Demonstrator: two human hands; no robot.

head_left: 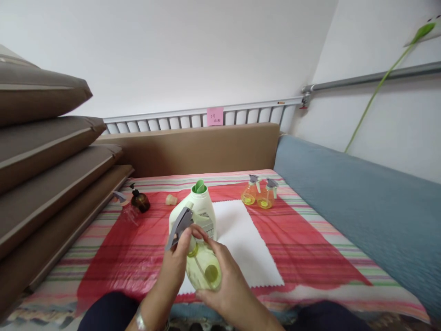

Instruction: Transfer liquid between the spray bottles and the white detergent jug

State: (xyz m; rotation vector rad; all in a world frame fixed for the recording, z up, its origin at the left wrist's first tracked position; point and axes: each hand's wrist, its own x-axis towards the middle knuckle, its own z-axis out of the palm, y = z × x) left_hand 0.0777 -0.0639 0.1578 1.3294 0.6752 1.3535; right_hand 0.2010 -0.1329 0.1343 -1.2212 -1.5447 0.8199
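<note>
A clear yellow-tinted spray bottle (198, 276) is held tilted in front of me, its grey trigger head (181, 225) leaning to the left. My left hand (179, 257) is closed around the collar just under the trigger head. My right hand (229, 280) wraps the bottle's rounded body from the right side. Right behind it stands a large pale jug (208, 207), uncapped, with a green spout in its mouth. Its lower part is hidden by the bottle and my hands. Under them lies a white scallop-edged sheet (248, 248).
Two spray bottles (266, 195) holding yellow liquid stand at the back right. An amber pump bottle (140, 201), a clear bottle lying on its side (128, 211) and a beige cap (171, 199) are at the left. Stacked cushions (51, 161) rise at the left; a blue padded edge (344, 193) borders the right.
</note>
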